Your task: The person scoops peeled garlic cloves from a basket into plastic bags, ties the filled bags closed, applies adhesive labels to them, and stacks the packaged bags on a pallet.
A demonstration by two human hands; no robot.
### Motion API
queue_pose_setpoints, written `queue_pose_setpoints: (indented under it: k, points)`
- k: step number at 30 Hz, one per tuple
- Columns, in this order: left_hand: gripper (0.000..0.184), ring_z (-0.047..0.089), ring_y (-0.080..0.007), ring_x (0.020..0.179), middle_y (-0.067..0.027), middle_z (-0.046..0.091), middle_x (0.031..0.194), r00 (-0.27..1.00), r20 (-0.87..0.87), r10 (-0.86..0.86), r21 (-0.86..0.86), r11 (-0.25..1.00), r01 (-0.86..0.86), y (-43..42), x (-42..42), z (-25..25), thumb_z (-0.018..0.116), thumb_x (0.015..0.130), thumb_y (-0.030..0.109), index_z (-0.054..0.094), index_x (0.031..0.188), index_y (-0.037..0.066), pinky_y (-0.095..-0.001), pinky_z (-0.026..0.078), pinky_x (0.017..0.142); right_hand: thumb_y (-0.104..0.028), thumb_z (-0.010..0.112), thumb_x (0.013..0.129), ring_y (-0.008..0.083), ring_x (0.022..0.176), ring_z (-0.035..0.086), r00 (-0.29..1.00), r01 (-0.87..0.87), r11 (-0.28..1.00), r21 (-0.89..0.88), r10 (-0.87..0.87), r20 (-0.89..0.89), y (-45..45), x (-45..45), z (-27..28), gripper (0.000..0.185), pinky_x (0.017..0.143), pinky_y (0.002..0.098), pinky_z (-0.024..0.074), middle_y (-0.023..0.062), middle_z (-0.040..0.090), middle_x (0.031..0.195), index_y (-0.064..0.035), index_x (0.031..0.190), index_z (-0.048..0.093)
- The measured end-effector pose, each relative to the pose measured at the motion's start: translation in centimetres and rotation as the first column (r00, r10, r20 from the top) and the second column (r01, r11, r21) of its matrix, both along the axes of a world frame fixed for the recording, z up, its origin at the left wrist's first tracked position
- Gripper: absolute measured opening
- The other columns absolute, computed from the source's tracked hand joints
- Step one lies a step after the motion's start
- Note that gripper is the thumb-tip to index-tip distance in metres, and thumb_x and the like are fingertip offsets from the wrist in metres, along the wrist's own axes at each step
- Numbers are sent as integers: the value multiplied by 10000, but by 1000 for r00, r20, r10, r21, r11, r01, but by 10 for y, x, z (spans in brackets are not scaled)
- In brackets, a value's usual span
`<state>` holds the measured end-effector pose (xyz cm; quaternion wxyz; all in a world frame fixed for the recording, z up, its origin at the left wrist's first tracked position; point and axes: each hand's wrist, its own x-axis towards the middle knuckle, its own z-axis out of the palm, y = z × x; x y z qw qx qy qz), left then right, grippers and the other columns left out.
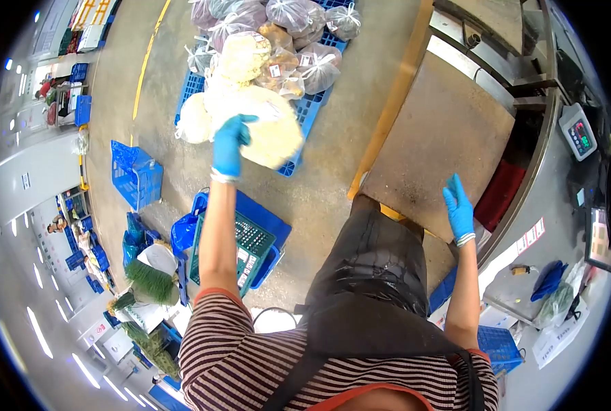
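Note:
My left hand (230,145), in a blue glove, reaches out over a large clear bag of pale yellow food (271,130). The bag rests at the near end of a blue pallet (310,113), where more filled bags (305,68) are piled. Its fingers look curled at the bag's edge, partly blurred; whether they grip the plastic cannot be made out. My right hand (459,209), also gloved in blue, hovers by the near right corner of a brown platform (439,130), its fingers stretched out and nothing in it.
A blue crate (136,179) stands on the floor at the left. Nearer me are a green crate (251,246) on a blue bin (271,222). At the right, a scale (579,132) and a monitor (600,236) sit by a metal counter (525,240).

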<state>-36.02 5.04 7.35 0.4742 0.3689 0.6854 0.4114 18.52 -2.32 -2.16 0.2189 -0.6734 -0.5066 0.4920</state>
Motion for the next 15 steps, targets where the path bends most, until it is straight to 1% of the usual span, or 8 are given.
queue_pose_setpoints:
  k: [3, 6, 8, 10, 12, 13, 14, 15]
  points:
    - [325, 539, -75, 625, -4, 606, 716, 967, 208, 148, -76, 988, -135, 44, -109, -56, 471, 968, 212, 671, 1104, -4, -198, 438, 618, -274, 627, 946, 225, 1138, 593, 999, -11, 999, -35, 10, -35, -18, -15, -5, 595, 985, 333, 454, 167, 588, 1300, -81, 1459, 395]
    - [312, 663, -181, 771, -88, 699, 925, 879, 42, 474, -261, 855, -449, 54, -138, -102, 497, 971, 231, 606, 1201, 51, -261, 516, 670, -274, 636, 938, 221, 1123, 604, 998, -54, 997, -62, 52, -32, -35, -33, -4, 588, 971, 334, 464, 156, 606, 1279, -77, 1446, 415]
    - [298, 660, -222, 819, -110, 691, 955, 914, 1, 407, -469, 807, -359, 50, -147, -153, 513, 969, 225, 583, 1194, 42, -290, 529, 703, -277, 647, 927, 230, 1121, 619, 996, -85, 994, -73, 83, -29, -49, -46, 2, 555, 963, 342, 475, 159, 610, 1281, -70, 1408, 464]
    - [286, 682, -268, 795, -147, 699, 1004, 994, -19, -110, -291, 951, 100, 24, -153, -250, 540, 928, 239, 595, 1134, 49, -355, 541, 658, -281, 652, 920, 241, 1127, 624, 993, -106, 988, -111, 100, -60, -68, -54, 4, 538, 966, 345, 476, 166, 602, 1292, -66, 1386, 488]
    - [233, 655, -237, 713, -123, 697, 921, 903, -67, -424, -268, 880, 393, -5, -58, -253, 495, 937, 172, 614, 1076, 27, -340, 530, 631, -327, 642, 912, 278, 1144, 614, 974, -225, 970, -95, 226, 1, -85, -55, 13, 533, 978, 363, 472, 176, 582, 1309, -61, 1356, 514]
    - [222, 646, -214, 695, -102, 687, 840, 969, 206, -139, -533, 814, 230, -11, 20, -216, 504, 931, 163, 627, 1063, 33, -322, 522, 617, -356, 626, 916, 290, 1156, 603, 969, -246, 962, -123, 246, -11, -95, -54, 21, 538, 987, 372, 466, 176, 576, 1315, -61, 1353, 516]
    - [208, 639, -198, 706, -99, 681, 842, 786, -52, -616, -474, 708, 523, -29, 59, -218, 518, 937, 165, 637, 1058, 44, -302, 519, 625, -384, 610, 920, 302, 1167, 592, 966, -256, 954, -154, 256, -17, -107, -51, 29, 546, 996, 381, 459, 177, 570, 1320, -61, 1350, 517]
    - [240, 640, -174, 740, -95, 683, 897, 931, 255, -262, -591, 719, 365, -45, 120, -197, 524, 958, 189, 639, 1110, 41, -282, 523, 660, -429, 573, 925, 319, 1181, 574, 950, -308, 939, -157, 313, 13, -118, -44, 37, 561, 1007, 398, 446, 179, 567, 1322, -63, 1346, 520]
